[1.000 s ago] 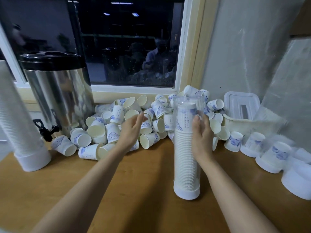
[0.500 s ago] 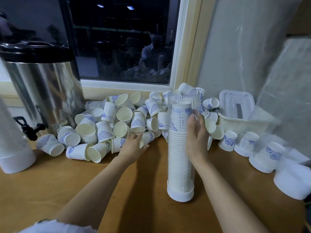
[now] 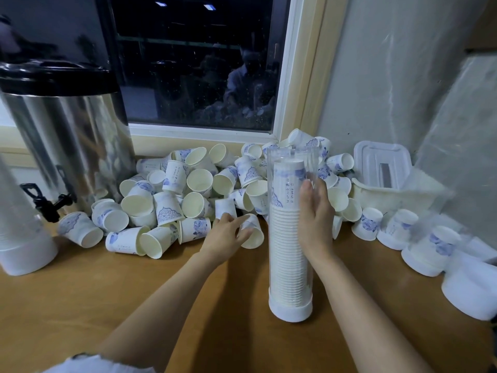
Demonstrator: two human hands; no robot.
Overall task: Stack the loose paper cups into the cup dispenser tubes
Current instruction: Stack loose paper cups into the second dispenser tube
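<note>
A: Why is the dispenser tube [image 3: 289,238] touched by the right hand [image 3: 315,219]?

B: It is judged to be steadied for loading; straight fingers are laid flat on its right side; nothing is gripped.

A: And its axis?

B: It is stood upright on the table [image 3: 134,292], right of the pile [image 3: 188,195]; base down, open mouth up.

A: The left hand [image 3: 227,234]?

B: A loose cup [image 3: 254,235], lain on its side just left of the tube, is held by curled fingers; its mouth is pointed near and right.

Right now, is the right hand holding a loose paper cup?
No, the right hand lies flat against the cup dispenser tube and holds no cup.
</note>
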